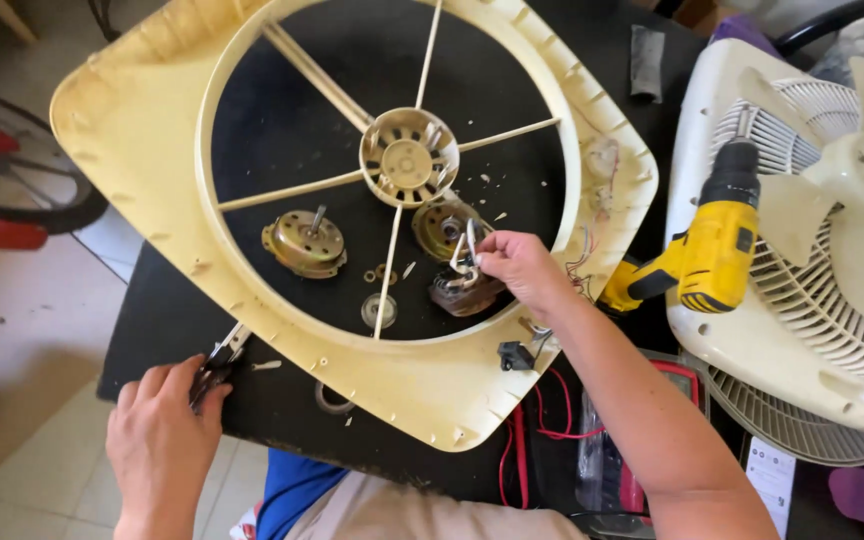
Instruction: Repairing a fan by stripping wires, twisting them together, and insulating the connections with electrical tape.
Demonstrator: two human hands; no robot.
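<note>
On the black table (162, 310) lies a big yellowed fan frame (132, 140) with a round hole and thin spokes. Inside the hole, on the right, the right hand (517, 265) pinches white wires (464, 250) coming up from a small brown motor part (464, 292). Its fingers are closed tight on the wires. At the near left edge of the table, the left hand (162, 440) curls around a pair of pliers (220, 360) and holds them. A brass motor half (304, 243) sits to the left inside the hole, and a yellow drill (717, 250) rests far right on a white fan. It looks like the wires are being worked on. A next move would need a gentle pull and a steady tool.
</note>
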